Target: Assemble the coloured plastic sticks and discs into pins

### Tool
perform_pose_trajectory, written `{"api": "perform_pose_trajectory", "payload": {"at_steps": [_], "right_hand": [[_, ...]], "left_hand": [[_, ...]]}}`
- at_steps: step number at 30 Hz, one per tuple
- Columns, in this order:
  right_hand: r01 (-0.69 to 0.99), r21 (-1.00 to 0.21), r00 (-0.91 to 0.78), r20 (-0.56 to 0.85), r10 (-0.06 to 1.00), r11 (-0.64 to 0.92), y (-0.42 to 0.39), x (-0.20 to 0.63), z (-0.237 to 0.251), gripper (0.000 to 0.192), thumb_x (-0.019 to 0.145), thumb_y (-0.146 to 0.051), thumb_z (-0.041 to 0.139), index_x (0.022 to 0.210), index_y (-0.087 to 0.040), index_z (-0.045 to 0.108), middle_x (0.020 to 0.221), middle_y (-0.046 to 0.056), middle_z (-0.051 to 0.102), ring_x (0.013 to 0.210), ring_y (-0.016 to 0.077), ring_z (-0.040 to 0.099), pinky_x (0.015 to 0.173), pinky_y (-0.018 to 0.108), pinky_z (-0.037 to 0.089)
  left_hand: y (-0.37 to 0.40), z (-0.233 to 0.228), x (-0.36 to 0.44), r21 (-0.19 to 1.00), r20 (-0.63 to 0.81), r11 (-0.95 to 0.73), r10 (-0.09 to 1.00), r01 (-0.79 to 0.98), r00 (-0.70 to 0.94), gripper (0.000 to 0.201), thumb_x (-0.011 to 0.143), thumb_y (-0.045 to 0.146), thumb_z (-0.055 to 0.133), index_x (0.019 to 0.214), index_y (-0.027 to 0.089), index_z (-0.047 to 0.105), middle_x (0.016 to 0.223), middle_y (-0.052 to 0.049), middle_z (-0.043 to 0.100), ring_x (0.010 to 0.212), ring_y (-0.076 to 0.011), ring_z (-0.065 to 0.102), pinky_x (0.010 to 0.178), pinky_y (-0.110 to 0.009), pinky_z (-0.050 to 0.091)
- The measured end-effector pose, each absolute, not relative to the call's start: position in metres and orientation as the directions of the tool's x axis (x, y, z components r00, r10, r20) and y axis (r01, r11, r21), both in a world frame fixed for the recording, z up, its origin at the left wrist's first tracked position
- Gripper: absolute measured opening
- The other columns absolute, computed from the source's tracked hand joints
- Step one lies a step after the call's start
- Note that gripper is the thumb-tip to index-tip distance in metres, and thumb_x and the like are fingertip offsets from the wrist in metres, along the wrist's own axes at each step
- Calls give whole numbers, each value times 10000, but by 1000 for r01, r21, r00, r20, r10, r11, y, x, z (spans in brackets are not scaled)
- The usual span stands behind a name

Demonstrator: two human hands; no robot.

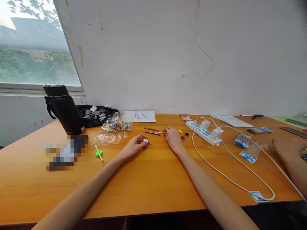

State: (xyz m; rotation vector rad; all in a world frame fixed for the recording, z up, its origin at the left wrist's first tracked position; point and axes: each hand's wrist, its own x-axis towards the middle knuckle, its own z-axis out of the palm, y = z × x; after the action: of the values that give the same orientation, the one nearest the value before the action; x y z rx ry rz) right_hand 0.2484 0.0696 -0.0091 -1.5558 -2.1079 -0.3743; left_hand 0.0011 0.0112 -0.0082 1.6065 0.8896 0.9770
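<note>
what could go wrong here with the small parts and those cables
1. The right hand rests by thin coloured sticks and small round red, yellow and black pieces; a sweep of the wrist might scatter them.
2. The white cable loops across the orange wooden table near the right forearm and may snag, tugging the white power strip.
3. The small white disc in the left hand looks easy to drop.

Single head view, looking forward-down over table (153,191) toward wall (153,48), mid-range.
</note>
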Motion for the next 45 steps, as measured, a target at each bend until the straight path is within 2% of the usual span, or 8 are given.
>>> {"api": "perform_pose_trajectory", "payload": {"at_steps": [2,5,8,11,15,24,36,45], "right_hand": [[938,-145,-173,588,790,314,68,245,-7,225,984,-196,420,959,-167,642,994,125,655,964,262,577,872,370,408],[809,-432,-59,615,786,399,66,237,-3,220,986,-267,413,974,-173,612,978,115,672,936,244,607,865,363,441],[437,-765,-60,500,864,474,61,226,1,222,937,-380,502,951,-184,606,927,77,692,870,201,651,843,332,492],[90,-913,-128,385,914,397,52,213,5,266,837,-430,635,940,-185,631,917,59,696,878,182,660,863,321,505],[-54,-954,-186,299,936,294,38,200,11,296,785,-431,703,952,-188,678,869,36,691,866,159,641,874,314,497],[-75,-976,-294,217,931,203,34,195,10,336,727,-435,775,947,-186,724,931,59,727,910,175,664,909,338,506],[5,-970,-353,227,908,244,35,198,5,325,721,-426,775,927,-183,710,963,60,728,895,184,670,885,337,505],[217,-903,-293,303,907,372,38,196,-4,201,758,-313,698,870,-167,617,764,4,640,693,134,579,671,259,455]], "left_hand": [[11,-8,2,972,167,-219,899,86,406,363,838,465,666,1040,174,590,1041,-119,733,898,-184,694,913,-367,505],[9,-5,3,980,160,-195,896,44,413,386,826,452,690,1083,182,592,1101,-121,729,933,-185,691,924,-369,505],[8,-2,2,989,144,-141,906,-37,399,425,805,440,725,1122,188,596,1197,-134,702,977,-195,690,943,-384,513],[8,-1,0,992,120,-101,928,-70,352,459,818,476,707,1158,183,609,1206,-144,702,964,-206,697,957,-415,524],[11,-2,-2,987,149,-124,945,-103,291,510,827,506,689,1211,178,617,1176,-133,721,1003,-218,695,1014,-444,503],[17,-5,-5,978,166,-124,950,-167,265,544,782,400,759,1264,198,607,1271,-108,681,1176,-236,642,1099,-406,438],[17,-3,-4,977,204,-183,953,-113,226,571,780,452,737,1264,188,589,1205,-108,711,1110,-250,674,1055,-420,477],[15,1,-2,973,229,-229,944,-29,238,562,757,446,753,1228,167,625,1234,-122,691,1145,-275,642,1050,-416,460]]}}
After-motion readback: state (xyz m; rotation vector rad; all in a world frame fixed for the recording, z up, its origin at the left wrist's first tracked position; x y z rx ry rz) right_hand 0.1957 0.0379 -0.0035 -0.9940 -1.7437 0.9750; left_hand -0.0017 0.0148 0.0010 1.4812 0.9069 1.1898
